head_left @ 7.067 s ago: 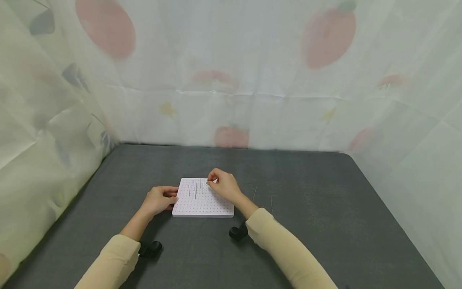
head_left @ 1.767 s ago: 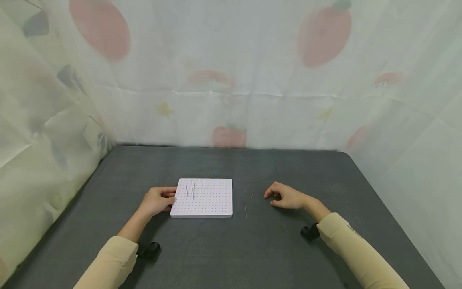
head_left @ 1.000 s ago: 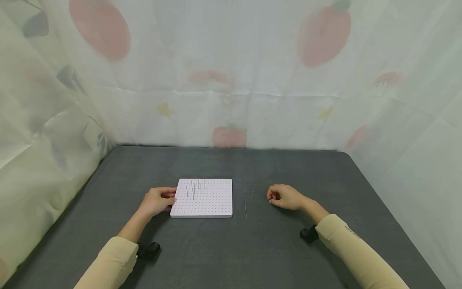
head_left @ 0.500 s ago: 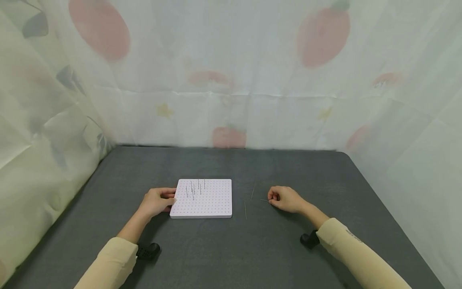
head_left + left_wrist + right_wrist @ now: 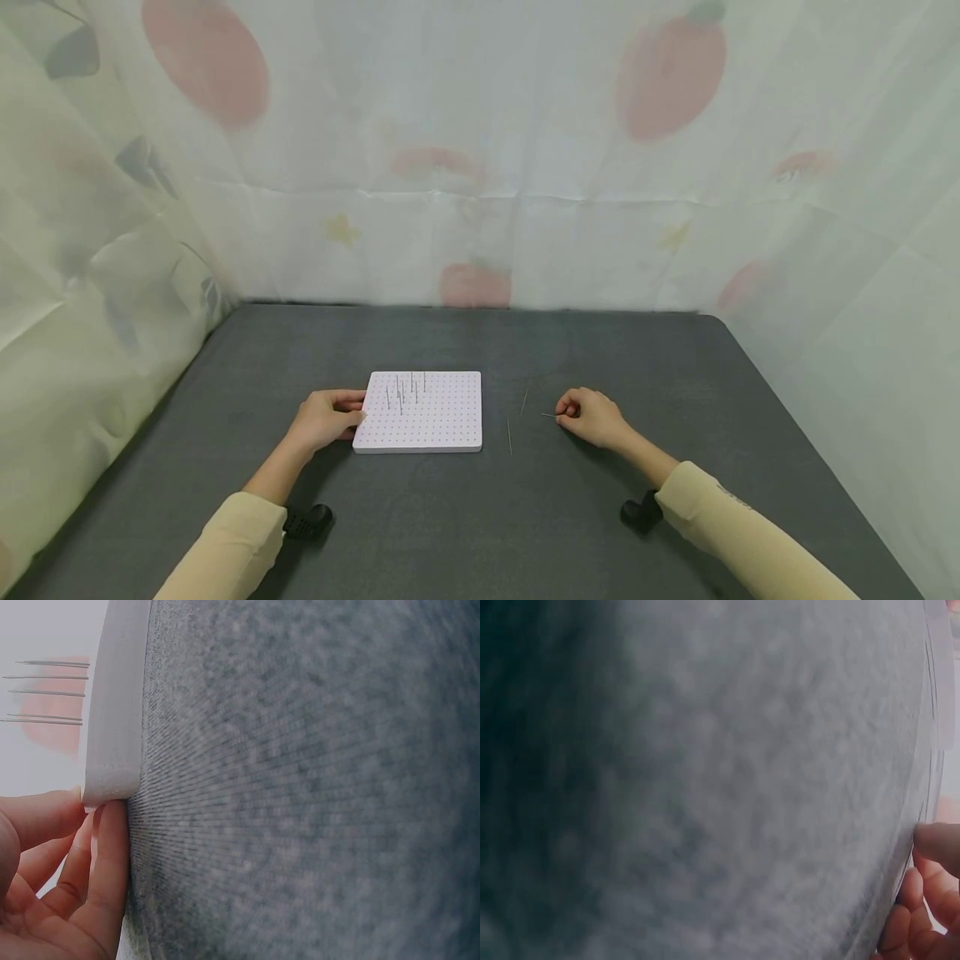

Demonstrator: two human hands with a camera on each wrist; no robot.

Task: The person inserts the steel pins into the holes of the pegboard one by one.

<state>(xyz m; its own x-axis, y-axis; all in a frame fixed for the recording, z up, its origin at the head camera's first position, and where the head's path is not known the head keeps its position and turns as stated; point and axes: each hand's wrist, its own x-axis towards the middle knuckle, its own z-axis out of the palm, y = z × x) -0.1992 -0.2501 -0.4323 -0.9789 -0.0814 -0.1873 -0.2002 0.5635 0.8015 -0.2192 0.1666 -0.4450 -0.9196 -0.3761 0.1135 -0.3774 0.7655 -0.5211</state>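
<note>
A white perforated board lies on the dark table, with several thin metal needles standing upright in its back left part. At its left edge is my left hand; in the left wrist view the thumb and fingers hold the board's corner. Right of the board, my right hand pinches a thin needle low over the table, its free end pointing left. The right wrist view shows only the fingertips at its edge.
Two loose needles lie between board and right hand: one farther back, another nearer. The dark grey table is bounded by a pale patterned curtain at the back and sides.
My right hand has gone from over the board to the right side and has taken a needle from the table. One more needle now stands in the board. My left hand stays.
</note>
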